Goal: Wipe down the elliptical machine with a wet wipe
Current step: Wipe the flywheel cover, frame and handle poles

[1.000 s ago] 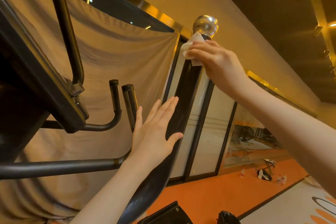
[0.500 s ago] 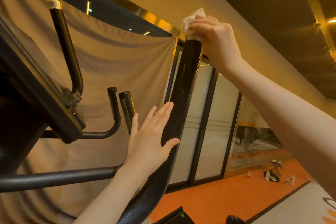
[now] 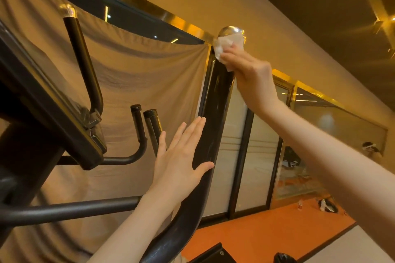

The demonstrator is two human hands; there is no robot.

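Up at the top of the frame, the right hand [image 3: 251, 74] has its grip curled round a white wet wipe [image 3: 226, 48], pressing it against the shiny chrome ball cap [image 3: 232, 31] that ends the tall black handlebar [image 3: 213, 113] of the elliptical machine. The wipe bunches over the lower face of the cap and spills down onto the very top edge of the black bar; only the crown of the cap shows above it.

Lower down, the left hand [image 3: 181, 160] lies flat, fingers straight and together, thumb spread, its grip wide and holding nothing. Its palm and thumb rest against the left edge of that same handlebar, about midway up.

To the left there is free air between this bar and two short black stub grips [image 3: 145, 126], which stand just beside the left fingertips. Farther left, the second long handlebar [image 3: 83, 66] rises with its own chrome cap [image 3: 68, 11], well apart from both hands. The console's dark slab [image 3: 42, 100] juts in from the left edge.

Behind hangs a grey cloth [image 3: 136, 74]; to the right of the bar, glass panels [image 3: 252, 156] and orange floor [image 3: 267, 232] open out.
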